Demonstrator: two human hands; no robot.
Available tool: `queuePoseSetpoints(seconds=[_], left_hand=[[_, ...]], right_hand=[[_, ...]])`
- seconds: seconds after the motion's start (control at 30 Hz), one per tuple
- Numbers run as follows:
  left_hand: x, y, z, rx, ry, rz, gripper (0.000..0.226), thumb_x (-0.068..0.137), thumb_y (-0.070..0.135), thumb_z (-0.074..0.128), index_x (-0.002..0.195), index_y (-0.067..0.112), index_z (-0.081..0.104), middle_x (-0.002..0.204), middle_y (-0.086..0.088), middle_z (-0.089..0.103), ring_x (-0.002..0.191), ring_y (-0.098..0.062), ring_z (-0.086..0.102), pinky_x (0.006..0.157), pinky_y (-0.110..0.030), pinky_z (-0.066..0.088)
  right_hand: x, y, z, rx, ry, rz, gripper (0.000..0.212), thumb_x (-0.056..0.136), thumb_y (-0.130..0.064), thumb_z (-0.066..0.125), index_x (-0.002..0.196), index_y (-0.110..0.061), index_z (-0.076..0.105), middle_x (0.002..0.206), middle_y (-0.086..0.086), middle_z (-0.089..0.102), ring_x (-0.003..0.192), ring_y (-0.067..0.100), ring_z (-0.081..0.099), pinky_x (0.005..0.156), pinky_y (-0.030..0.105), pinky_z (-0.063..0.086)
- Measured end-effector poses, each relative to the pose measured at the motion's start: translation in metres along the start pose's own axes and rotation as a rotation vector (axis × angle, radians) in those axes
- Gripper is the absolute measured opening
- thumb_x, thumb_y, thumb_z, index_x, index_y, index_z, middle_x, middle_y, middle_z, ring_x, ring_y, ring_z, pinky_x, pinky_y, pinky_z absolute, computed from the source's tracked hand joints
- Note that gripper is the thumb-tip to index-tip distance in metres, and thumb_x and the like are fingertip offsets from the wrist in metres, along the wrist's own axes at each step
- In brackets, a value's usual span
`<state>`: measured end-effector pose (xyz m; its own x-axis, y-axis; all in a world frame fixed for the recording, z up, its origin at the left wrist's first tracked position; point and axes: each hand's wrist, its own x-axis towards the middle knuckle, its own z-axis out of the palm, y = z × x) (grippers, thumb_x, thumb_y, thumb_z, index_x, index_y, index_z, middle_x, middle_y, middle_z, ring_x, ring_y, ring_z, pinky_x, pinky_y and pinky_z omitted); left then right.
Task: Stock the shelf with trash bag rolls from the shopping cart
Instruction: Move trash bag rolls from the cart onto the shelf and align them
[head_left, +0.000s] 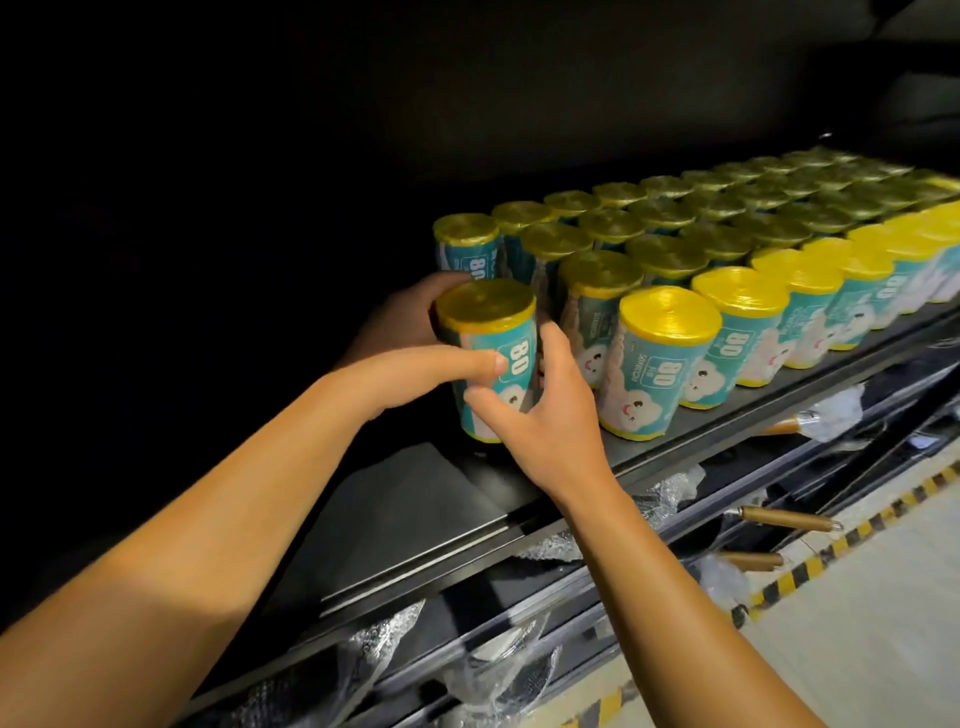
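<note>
A yellow trash bag roll (488, 332) with a teal "80" label stands upright at the left end of the dark shelf (415, 514). My left hand (410, 338) wraps around its left and back side, thumb across the label. My right hand (545, 405) grips its lower right side, thumb on the front. Several rows of identical stocked rolls (727, 270) stand upright to the right, filling the shelf toward the far end. The shopping cart is out of sight.
Bare dark shelf surface lies left of and in front of the held roll. Lower shelves hold plastic-wrapped goods (498, 670) and wooden-handled items (779, 518). A yellow-and-black floor stripe (831, 545) runs along the light floor at right. The shelf's back is in darkness.
</note>
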<state>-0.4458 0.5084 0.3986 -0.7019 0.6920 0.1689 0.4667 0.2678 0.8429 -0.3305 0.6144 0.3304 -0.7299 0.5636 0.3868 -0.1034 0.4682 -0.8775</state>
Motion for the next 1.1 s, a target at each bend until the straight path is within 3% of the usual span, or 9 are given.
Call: queuePoseSetpoints(seconds=[0.07,0.13,0.2,0.3,0.4,0.63,0.83,1.0,1.1], left_hand=[[0.011,-0.006,0.005,0.024,0.042,0.022,0.089,0.059,0.024,0.094,0.138,0.024,0.052,0.125,0.010,0.063,0.113,-0.006,0.060,0.101,-0.036,0.051],[0.023,-0.010,0.013,0.058,0.104,0.018,0.086,0.063,0.019,0.092,0.138,0.022,0.050,0.126,0.006,0.061,0.114,-0.008,0.057,0.100,-0.036,0.049],[0.036,-0.013,0.020,0.079,0.168,0.025,0.081,0.068,0.018,0.089,0.139,0.021,0.049,0.130,0.001,0.059,0.118,-0.014,0.055,0.101,-0.038,0.048],[0.053,-0.018,0.029,0.208,0.239,0.054,0.082,0.070,0.026,0.086,0.142,0.021,0.047,0.135,-0.008,0.051,0.126,-0.025,0.051,0.102,-0.036,0.043],[0.061,-0.019,0.041,0.286,0.310,0.049,0.084,0.073,0.030,0.083,0.145,0.021,0.043,0.138,-0.012,0.046,0.129,-0.029,0.046,0.101,-0.033,0.039],[0.075,-0.026,0.057,0.317,0.396,0.034,0.086,0.077,0.030,0.081,0.150,0.019,0.036,0.145,-0.013,0.036,0.133,-0.030,0.042,0.106,-0.034,0.037],[0.075,-0.031,0.063,0.278,0.434,0.026,0.086,0.081,0.026,0.078,0.153,0.020,0.032,0.152,-0.014,0.036,0.138,-0.032,0.039,0.108,-0.042,0.039],[0.072,-0.030,0.063,0.223,0.399,-0.006,0.088,0.085,0.023,0.076,0.156,0.023,0.024,0.152,-0.009,0.042,0.139,-0.031,0.041,0.110,-0.051,0.041],[0.069,-0.027,0.059,0.167,0.341,-0.025,0.088,0.088,0.019,0.072,0.157,0.025,0.017,0.150,-0.005,0.047,0.136,-0.026,0.046,0.111,-0.045,0.040]], right_hand=[[-0.006,0.008,0.000,-0.138,-0.035,0.053,0.070,0.080,-0.041,0.073,0.140,-0.019,0.045,0.138,0.000,0.055,0.125,0.017,0.054,0.101,0.042,0.050],[-0.015,0.010,-0.005,-0.249,-0.105,0.089,0.081,0.085,-0.036,0.073,0.153,-0.020,0.033,0.153,-0.004,0.042,0.139,0.013,0.041,0.112,0.032,0.039],[-0.025,0.013,-0.011,-0.378,-0.169,0.062,0.074,0.088,-0.039,0.069,0.153,-0.022,0.037,0.153,-0.006,0.043,0.140,0.012,0.039,0.114,0.030,0.035],[-0.034,0.020,-0.012,-0.632,-0.240,0.006,0.064,0.087,-0.052,0.057,0.142,-0.020,0.051,0.143,-0.002,0.054,0.135,0.021,0.045,0.115,0.042,0.033],[-0.042,0.027,-0.012,-0.799,-0.288,0.016,0.077,0.082,-0.066,0.034,0.140,-0.019,0.056,0.145,0.000,0.053,0.139,0.026,0.042,0.118,0.050,0.028],[-0.053,0.028,-0.014,-0.863,-0.327,-0.009,0.086,0.081,-0.065,0.012,0.150,-0.023,0.044,0.160,-0.002,0.037,0.152,0.022,0.022,0.123,0.041,0.009],[-0.057,0.025,-0.016,-0.862,-0.353,-0.026,0.086,0.083,-0.062,0.007,0.153,-0.023,0.039,0.163,-0.001,0.031,0.154,0.021,0.016,0.124,0.040,0.006],[-0.061,0.028,-0.022,-0.846,-0.397,-0.040,0.088,0.082,-0.062,0.003,0.155,-0.024,0.035,0.165,-0.001,0.026,0.155,0.020,0.012,0.124,0.038,0.002],[-0.060,0.027,-0.025,-0.826,-0.419,-0.045,0.090,0.080,-0.063,0.002,0.155,-0.024,0.034,0.165,-0.001,0.025,0.155,0.020,0.010,0.124,0.037,0.002]])
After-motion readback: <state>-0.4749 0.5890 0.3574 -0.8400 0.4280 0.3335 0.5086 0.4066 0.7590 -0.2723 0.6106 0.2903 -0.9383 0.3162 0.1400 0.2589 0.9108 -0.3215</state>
